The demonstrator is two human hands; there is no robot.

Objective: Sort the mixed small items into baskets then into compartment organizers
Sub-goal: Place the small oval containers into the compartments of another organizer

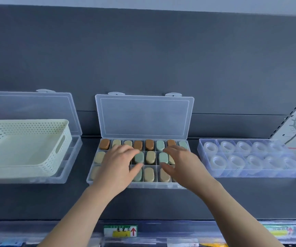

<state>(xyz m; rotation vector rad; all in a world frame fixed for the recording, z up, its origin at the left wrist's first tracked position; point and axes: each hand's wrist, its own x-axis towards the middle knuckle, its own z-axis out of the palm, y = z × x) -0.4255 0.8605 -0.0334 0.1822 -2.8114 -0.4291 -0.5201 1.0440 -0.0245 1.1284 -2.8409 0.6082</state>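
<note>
A clear compartment organizer point(163, 184) with its lid point(144, 116) standing open sits in the middle of the dark shelf. Its compartments hold small oval items in brown point(104, 144), beige point(150, 156) and pale green point(160, 145). My left hand point(118, 164) hovers over the organizer's left half, fingers spread and relaxed above a green item point(139, 157). Over the right half is my right hand point(181, 163), fingers loosely extended by another green item point(163, 157). Neither hand plainly grips anything. The hands hide several compartments.
A cream perforated basket point(25, 147), with nothing in it, rests on a second clear organizer point(68, 168) at the left, lid up. At the right, a clear open box point(250, 172) holds clear tape rolls point(243, 148). A price label strip point(120, 230) runs along the shelf's front edge.
</note>
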